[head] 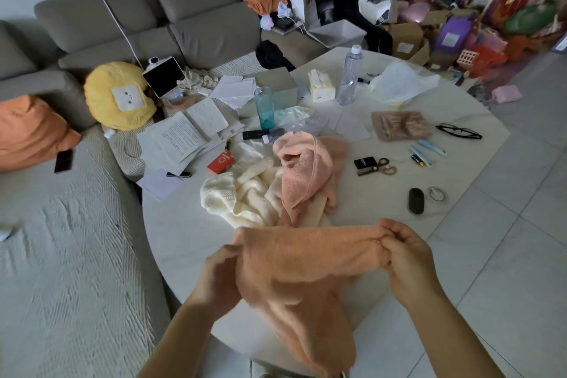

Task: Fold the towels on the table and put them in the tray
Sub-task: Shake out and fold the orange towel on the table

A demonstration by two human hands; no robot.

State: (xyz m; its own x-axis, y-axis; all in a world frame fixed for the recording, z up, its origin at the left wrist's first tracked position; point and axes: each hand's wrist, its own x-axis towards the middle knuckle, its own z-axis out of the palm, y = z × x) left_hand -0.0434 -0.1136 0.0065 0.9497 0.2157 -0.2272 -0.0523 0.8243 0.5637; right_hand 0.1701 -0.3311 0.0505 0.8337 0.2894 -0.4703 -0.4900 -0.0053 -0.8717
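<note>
Head view: our left hand (222, 267) and right hand (405, 258) pinch the soft, floppy orange towel (303, 279) by its top corners.

No legible text anywhere: printed lines on the loose paper sheets (181, 135) too small and blurred to read, white mark on the red box (221, 163) on the bench (184, 224) not decipherable, label on the dark card (365, 162) beside the scissors (379, 166) equally unreadable
</note>
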